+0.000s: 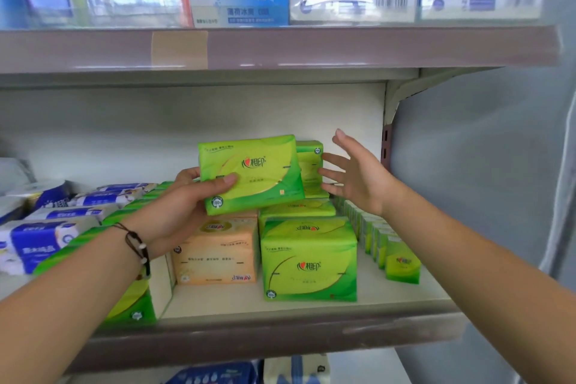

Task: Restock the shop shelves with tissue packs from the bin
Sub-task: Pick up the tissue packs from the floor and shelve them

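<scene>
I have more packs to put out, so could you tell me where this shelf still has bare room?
Bare shelf shows along the front edge, ahead of the orange pack and the front green pack, and widens at the right beyond the small green packs. The middle is crowded: green packs stacked behind, where the left hand holds another green pack.

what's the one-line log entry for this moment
left hand grips green pack | right hand open beside stack | pack above shelf, not yet placed
</scene>
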Motion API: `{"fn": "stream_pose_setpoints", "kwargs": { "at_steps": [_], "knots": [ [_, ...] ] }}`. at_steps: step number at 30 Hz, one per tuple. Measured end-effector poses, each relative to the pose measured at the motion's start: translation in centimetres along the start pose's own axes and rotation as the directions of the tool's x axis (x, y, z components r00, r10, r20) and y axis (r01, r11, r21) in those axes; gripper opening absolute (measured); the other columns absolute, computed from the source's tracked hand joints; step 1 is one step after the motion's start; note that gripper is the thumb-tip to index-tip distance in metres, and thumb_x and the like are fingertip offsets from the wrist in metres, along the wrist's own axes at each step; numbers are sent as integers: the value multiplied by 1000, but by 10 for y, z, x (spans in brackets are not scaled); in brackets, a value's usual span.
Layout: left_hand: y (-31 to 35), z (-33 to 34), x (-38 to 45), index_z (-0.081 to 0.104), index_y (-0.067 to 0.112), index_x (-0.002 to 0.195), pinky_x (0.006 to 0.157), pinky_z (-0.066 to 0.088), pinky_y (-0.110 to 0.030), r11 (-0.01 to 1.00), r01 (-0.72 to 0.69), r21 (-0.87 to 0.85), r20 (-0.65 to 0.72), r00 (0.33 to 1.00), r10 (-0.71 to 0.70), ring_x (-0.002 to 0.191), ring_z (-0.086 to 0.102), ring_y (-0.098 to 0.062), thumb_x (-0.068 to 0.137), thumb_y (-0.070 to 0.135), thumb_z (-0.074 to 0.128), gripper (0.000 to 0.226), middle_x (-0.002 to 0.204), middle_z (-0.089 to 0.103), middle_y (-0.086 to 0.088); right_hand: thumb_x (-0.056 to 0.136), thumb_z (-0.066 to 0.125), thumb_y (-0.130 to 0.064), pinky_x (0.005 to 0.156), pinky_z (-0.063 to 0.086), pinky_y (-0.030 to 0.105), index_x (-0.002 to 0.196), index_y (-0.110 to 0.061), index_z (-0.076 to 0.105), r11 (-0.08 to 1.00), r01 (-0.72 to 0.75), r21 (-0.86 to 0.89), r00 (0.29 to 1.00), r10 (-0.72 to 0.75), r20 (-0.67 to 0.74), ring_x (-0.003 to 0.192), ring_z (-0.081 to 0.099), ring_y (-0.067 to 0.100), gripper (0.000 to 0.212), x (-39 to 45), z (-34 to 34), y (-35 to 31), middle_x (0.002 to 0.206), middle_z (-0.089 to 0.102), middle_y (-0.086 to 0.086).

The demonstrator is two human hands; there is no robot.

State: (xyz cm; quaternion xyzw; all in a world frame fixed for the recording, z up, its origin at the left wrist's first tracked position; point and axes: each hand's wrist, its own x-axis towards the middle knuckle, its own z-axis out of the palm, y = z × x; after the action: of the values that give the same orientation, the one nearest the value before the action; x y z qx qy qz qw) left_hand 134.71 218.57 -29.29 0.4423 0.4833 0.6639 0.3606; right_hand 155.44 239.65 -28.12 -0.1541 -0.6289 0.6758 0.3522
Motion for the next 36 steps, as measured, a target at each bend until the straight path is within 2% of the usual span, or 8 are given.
{"fn": "stream_pose_setpoints", "kwargs": {
  "at_steps": [5, 9, 13, 17, 23, 25, 29, 36],
  "knots": [
    [-6, 11, -5, 53, 3, 135, 87, 59, -35, 999, -20, 30, 2, 1000, 20, 114, 67, -28, 85, 17, 63, 53, 125, 68, -12, 79, 65, -58, 98, 50, 43, 148, -35, 35, 999, -11, 36, 998, 9, 66, 126, 55, 27, 79, -26, -5, -5, 139, 54, 1],
    [-10, 16, -2, 50, 7, 138, 96, 54, -43, 999, 2, 53, 15, 1000, -3, 116, 65, -29, 78, 20, 72, 65, 126, 68, -10, 78, 69, -57, 101, 48, 42, 144, -33, 42, 999, -6, -47, 994, 12, 109, 125, 56, 26, 75, -36, -2, -3, 141, 55, 2],
    [-15, 25, 8, 39, 4, 143, 89, 57, -39, 1000, -6, -27, 38, 999, 7, 118, 64, -29, 75, 19, 74, 78, 130, 65, -12, 54, 87, -63, 111, 41, 48, 142, -26, 49, 984, 18, -176, 988, 10, 156, 126, 58, 25, 102, -37, 10, 5, 136, 62, -2],
    [-18, 31, 14, 33, 5, 146, 96, 53, -44, 997, -29, -66, 60, 998, 33, 122, 62, -29, 70, 23, 83, 93, 134, 62, -13, 70, 82, -47, 112, 40, 50, 133, -23, 57, 945, 103, -310, 987, -59, 149, 120, 63, 15, 72, -41, 17, 7, 124, 70, -7],
    [-20, 37, 17, 34, 15, 145, 93, 56, -45, 998, -54, -27, 75, 996, 56, 117, 65, -26, 77, 16, 79, 82, 132, 64, -8, 67, 87, -43, 109, 43, 44, 136, -22, 56, 933, 67, -353, 985, -6, 173, 120, 63, 16, 78, -45, 6, 1, 128, 68, -5],
    [-18, 38, 17, 32, 25, 146, 99, 53, -45, 997, -76, -16, 54, 996, 76, 120, 63, -23, 71, 21, 85, 92, 139, 59, -4, 76, 82, -32, 99, 50, 35, 131, -24, 60, 926, 66, -373, 986, -3, 168, 117, 65, 12, 60, -46, 2, 1, 127, 68, -7],
    [-12, 37, 14, 19, 37, 154, 121, 20, -43, 993, -119, 1, -13, 993, 119, 143, 34, -12, 66, 36, 79, 106, 158, 30, 9, 88, 72, -16, 63, 52, 11, 128, -21, 61, 935, 77, -347, 996, -54, 77, 95, 71, 1, 42, -36, -4, 6, 124, 68, -5],
    [-11, 23, 7, 26, 31, 152, 120, 24, -41, 987, -100, -122, -92, 992, 89, 147, 28, -21, 87, 28, 68, 77, 134, 47, 11, 86, 75, -12, 75, 59, 27, 127, -14, 59, 956, 38, -290, 999, -48, -27, 100, 72, 16, 45, 5, -11, 21, 118, 71, 3]
  ]
}}
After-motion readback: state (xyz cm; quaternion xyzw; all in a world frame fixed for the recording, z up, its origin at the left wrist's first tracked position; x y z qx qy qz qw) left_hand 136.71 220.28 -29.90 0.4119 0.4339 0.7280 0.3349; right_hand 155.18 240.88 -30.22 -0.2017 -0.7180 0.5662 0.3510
